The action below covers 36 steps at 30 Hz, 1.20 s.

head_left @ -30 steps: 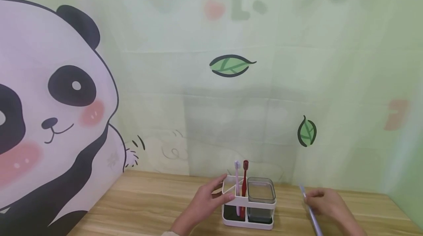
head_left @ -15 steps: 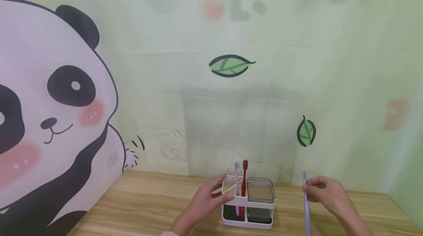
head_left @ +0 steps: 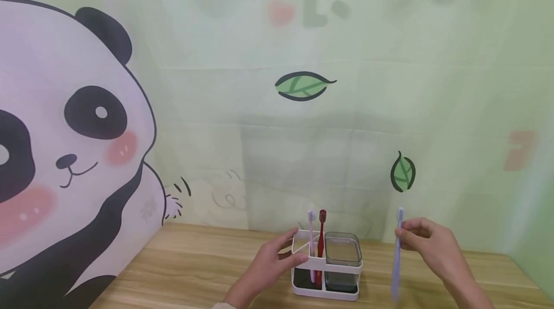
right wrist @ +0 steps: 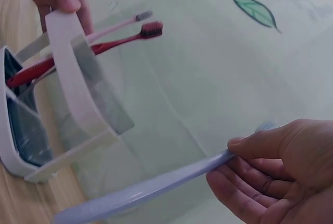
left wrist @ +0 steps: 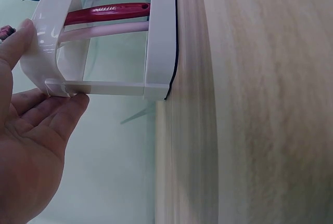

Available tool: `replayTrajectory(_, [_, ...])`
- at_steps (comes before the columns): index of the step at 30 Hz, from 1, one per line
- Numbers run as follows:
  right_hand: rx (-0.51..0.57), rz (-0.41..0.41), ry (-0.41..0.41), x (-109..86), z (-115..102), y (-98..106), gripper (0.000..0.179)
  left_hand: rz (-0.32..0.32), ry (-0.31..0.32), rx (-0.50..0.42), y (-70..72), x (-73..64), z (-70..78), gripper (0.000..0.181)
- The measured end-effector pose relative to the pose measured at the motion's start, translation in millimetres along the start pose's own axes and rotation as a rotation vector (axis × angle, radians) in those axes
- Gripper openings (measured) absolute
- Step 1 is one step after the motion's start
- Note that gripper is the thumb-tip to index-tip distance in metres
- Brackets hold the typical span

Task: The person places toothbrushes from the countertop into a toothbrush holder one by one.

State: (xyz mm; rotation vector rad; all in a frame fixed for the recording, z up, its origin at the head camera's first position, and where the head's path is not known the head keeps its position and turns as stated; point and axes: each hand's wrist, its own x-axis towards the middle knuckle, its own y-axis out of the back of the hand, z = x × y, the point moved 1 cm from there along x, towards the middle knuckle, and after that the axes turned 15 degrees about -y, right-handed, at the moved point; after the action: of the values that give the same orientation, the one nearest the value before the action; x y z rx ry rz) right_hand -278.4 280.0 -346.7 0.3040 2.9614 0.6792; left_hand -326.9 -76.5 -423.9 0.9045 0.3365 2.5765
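Note:
A white toothbrush holder (head_left: 342, 268) with a dark base stands on the table, a clear grey cup (head_left: 343, 249) in its right part. A pink toothbrush (head_left: 311, 237) and a red toothbrush (head_left: 321, 241) stand in its left part, heads up. My left hand (head_left: 270, 261) grips the holder's upper left rim between thumb and fingers, also plain in the left wrist view. Right of the holder, apart from it, my right hand (head_left: 430, 246) pinches a light purple toothbrush (head_left: 396, 265) near its head. That brush hangs nearly upright, bristles up; its handle (right wrist: 151, 190) shows in the right wrist view.
The wooden table (head_left: 186, 265) runs back to a light green cloth backdrop (head_left: 207, 107) with printed leaves. A large printed panda (head_left: 86, 155) fills the left side. Another green cloth panel (head_left: 534, 232) borders the table at the right.
My right hand has risen with the purple toothbrush, which has swung from a slant to nearly upright. My left hand and the holder have stayed in place.

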Motion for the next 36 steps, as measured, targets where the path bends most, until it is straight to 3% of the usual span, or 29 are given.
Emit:
replayTrajectory(11, [0.077,0.051,0.059,-17.1,-25.4,-8.4,0.043,-0.003,-0.01,0.006,-0.7,0.6,-2.6,0.068])
replayTrajectory(20, [0.214,0.075,0.118,-24.4,-43.6,-26.5,0.043,-0.003,-0.013,0.005,0.3,0.5,-1.8,0.068])
replayTrajectory(29, [0.323,0.095,0.1,-24.7,-56.8,-45.7,0.039,0.002,-0.015,-0.008,0.4,0.2,-2.4,0.069])
replayTrajectory(36, [0.344,0.086,0.093,-25.7,-64.7,-59.8,0.04,0.002,-0.042,-0.005,0.6,-0.6,0.1,0.068])
